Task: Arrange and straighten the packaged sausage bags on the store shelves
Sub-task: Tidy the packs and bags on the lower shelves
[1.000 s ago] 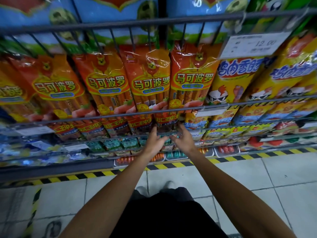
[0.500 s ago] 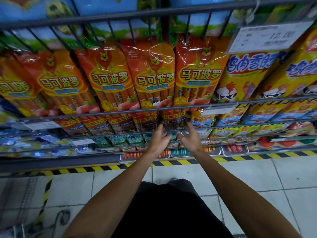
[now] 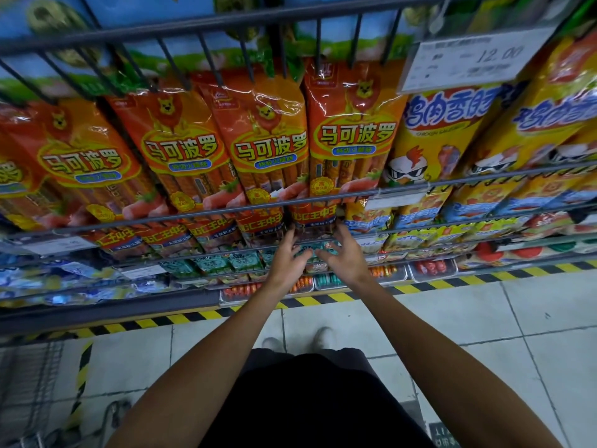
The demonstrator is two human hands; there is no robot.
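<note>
Orange-red sausage bags stand in a row on a wire shelf, the rightmost one [image 3: 352, 137] upright beside yellow chicken-sausage bags [image 3: 442, 130]. On the shelf below lies a row of red bags with yellow lettering [image 3: 310, 218]. My left hand [image 3: 287, 260] and my right hand [image 3: 345, 257] reach side by side to the lower edge of that row, fingers spread and stretched upward. The fingertips touch the bottom of the bag at the row's right end. Neither hand grips anything that I can see.
Grey wire rails [image 3: 290, 202] run across the front of each shelf. A white price tag [image 3: 471, 59] hangs at the upper right. Teal packets [image 3: 239, 260] and trays of small sausages [image 3: 433, 266] fill the lowest shelves. Yellow-black tape [image 3: 484, 276] marks the tiled floor's edge.
Both hands have risen a little towards the lower row of red bags and their fingers have spread. The camera has moved closer to the shelf.
</note>
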